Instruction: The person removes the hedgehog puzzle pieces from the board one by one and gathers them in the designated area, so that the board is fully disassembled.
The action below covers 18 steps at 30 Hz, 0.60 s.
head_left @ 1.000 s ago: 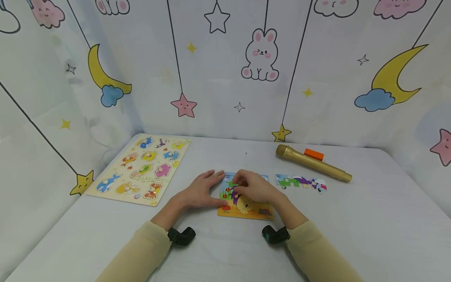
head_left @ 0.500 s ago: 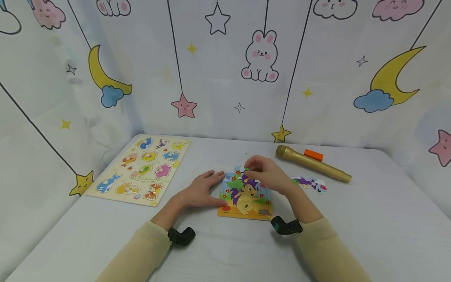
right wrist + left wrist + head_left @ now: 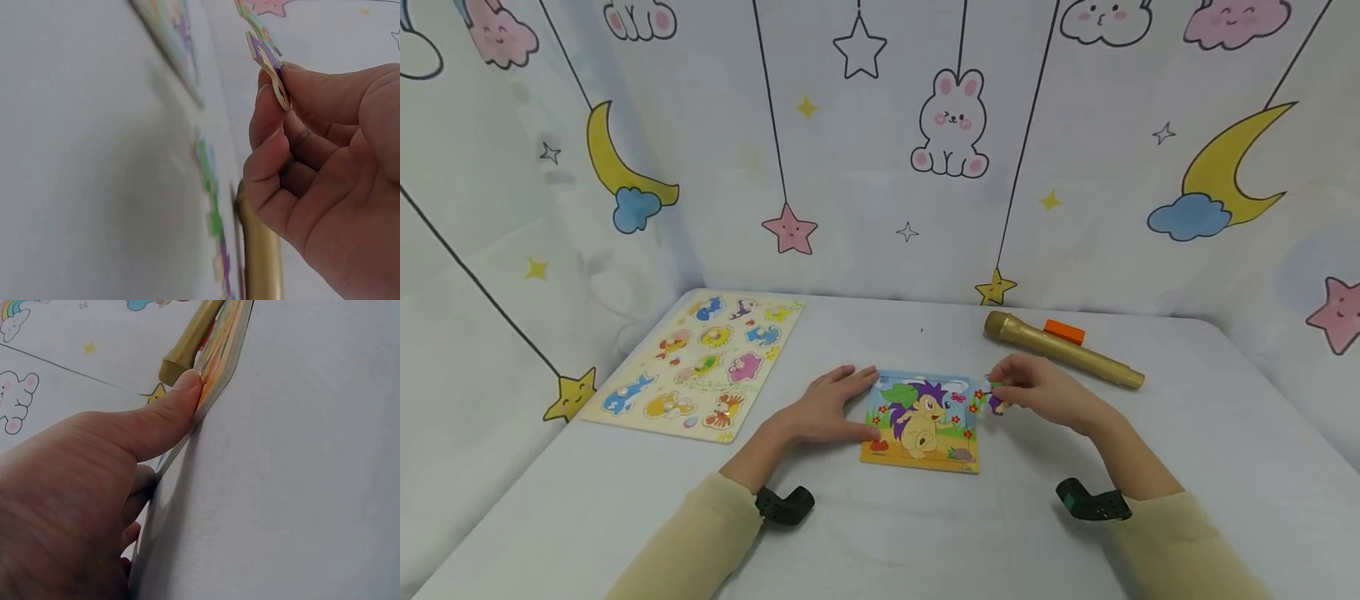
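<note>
Just right of centre in the head view, the right hand [image 3: 1047, 392] pinches a puzzle strip [image 3: 980, 397] that projects leftward from its grip toward the right edge of the hedgehog puzzle [image 3: 920, 422], whose left edge the straight-fingered left hand [image 3: 826, 408] touches.

My left sleeve [image 3: 696, 537], at seven o'clock, and my right sleeve [image 3: 1183, 546], at four o'clock, are pale yellow. Small, bent, black cameras [image 3: 785, 508] sit by their ends.
</note>
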Each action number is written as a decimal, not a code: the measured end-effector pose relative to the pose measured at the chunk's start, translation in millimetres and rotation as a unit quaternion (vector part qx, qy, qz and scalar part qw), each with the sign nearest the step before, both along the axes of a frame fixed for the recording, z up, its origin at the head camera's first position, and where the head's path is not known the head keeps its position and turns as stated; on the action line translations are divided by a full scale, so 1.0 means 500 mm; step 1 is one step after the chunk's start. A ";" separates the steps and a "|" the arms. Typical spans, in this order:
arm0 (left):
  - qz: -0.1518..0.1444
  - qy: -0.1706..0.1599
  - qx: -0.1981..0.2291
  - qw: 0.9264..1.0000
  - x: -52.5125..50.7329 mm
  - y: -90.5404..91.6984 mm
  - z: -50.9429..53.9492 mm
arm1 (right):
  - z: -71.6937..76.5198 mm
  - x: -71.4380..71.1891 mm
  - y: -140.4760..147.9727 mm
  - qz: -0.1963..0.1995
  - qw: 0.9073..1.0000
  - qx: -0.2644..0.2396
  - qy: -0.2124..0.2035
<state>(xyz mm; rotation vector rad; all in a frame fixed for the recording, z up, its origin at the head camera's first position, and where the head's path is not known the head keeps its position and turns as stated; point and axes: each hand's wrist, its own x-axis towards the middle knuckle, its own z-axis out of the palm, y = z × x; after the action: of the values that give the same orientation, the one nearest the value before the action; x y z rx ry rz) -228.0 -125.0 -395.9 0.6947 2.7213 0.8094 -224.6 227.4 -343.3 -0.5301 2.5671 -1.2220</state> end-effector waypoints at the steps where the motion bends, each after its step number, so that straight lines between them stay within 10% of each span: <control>1: 0.000 0.000 0.001 1.000 0.000 0.000 0.000 | -0.004 0.003 0.010 -0.002 1.000 0.006 -0.003; 18: -0.002 0.010 -0.004 1.000 0.002 0.002 0.003 | -0.047 0.009 0.049 -0.007 0.998 0.064 0.019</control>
<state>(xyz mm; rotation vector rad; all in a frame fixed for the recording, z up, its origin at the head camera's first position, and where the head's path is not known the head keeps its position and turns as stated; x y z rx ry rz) -226.8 -124.0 -394.4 0.7081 2.7384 0.7935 -220.2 251.9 -366.7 -0.5142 2.6633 -1.0532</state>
